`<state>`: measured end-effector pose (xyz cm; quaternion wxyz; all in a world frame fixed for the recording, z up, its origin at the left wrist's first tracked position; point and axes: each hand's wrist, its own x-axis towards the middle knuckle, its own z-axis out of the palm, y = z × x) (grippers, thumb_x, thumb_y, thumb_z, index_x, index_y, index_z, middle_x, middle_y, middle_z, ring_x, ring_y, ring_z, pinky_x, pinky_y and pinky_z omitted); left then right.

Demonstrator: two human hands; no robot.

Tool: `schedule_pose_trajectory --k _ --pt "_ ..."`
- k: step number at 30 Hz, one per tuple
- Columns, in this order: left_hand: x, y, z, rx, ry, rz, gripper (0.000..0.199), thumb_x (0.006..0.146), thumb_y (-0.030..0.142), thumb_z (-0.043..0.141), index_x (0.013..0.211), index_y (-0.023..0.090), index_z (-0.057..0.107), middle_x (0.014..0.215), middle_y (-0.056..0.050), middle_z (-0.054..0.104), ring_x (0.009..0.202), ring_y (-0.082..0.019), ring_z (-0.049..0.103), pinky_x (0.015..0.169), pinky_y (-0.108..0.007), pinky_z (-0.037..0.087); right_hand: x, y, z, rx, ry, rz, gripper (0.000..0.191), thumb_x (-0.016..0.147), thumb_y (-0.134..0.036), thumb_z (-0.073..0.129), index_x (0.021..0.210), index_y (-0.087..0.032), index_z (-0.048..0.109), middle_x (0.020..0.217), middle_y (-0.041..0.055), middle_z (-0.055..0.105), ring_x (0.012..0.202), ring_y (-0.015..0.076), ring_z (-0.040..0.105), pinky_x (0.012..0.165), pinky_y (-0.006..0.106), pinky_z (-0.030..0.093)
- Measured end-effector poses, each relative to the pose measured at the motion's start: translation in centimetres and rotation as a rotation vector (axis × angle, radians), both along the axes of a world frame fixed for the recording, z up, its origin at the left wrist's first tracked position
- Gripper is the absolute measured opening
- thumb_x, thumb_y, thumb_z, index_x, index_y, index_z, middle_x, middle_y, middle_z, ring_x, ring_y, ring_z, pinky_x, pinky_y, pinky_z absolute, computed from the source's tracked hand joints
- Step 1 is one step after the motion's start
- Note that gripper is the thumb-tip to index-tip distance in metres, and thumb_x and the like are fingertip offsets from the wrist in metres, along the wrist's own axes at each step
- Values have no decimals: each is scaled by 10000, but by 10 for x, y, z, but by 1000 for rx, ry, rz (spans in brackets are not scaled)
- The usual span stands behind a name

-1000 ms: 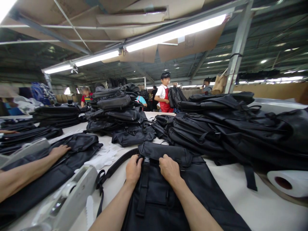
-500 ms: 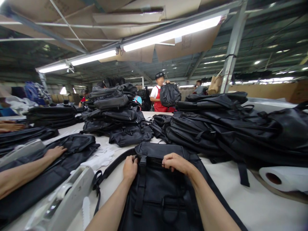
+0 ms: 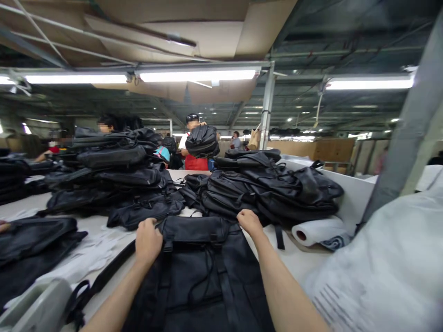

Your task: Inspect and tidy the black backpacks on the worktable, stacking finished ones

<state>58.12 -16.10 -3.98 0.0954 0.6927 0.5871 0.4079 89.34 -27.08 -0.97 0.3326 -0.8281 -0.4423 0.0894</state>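
A black backpack (image 3: 194,258) with a top flap, buckled straps and a looped cord lies flat in front of me. My left hand (image 3: 148,237) is closed at its upper left corner, the fingertips hidden behind the knuckles. Across from it, my right hand (image 3: 249,222) has its fingers curled over the upper right edge of the bag. A loose black shoulder strap (image 3: 110,269) runs off the left side of the backpack onto the pale table (image 3: 277,272).
Stacks of black bags stand behind at the left (image 3: 114,175) and right (image 3: 249,184). A white roll (image 3: 318,230) lies at right, near a large white sack (image 3: 384,258). At lower left sits a grey machine (image 3: 38,304). A person in a red apron (image 3: 195,162) holds another bag.
My view has swung right. Both hands have moved outward from the flap's front to the backpack's upper corners. The co-worker's arm at left has mostly left the view.
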Motion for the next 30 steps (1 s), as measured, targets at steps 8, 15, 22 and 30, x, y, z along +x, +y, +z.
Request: schedule_pose_trajectory --k 8,15,22,30 --pt "111 -67 19 54 379 -688 235 861 193 372 747 229 573 855 -54 634 857 -212 605 797 -320 449 1 -11 -50 -14 5 -35 303 703 -52 499 931 -178 654 1085 115 670 1100 240 576 908 312 416" --pt "171 -73 2 106 611 -617 286 729 214 570 1010 201 619 1073 -131 601 1004 -297 572 827 -389 477 37 -2 -85 96 424 2 347 694 -118 484 1010 -163 620 721 11 652 637 165 624 590 256 460" --pt "208 -47 -8 121 725 -651 501 621 135 574 1113 205 641 1370 -172 487 1200 -384 467 955 -518 398 51 1 -115 383 822 228 373 718 -346 574 1054 -191 613 824 5 692 703 132 629 612 225 451" --pt "222 -42 -14 127 694 -621 395 705 272 553 1080 173 627 1334 -155 510 1274 -344 388 1109 -559 157 50 4 -118 537 905 301 427 606 -478 718 895 -185 607 713 10 674 630 157 607 634 282 458"
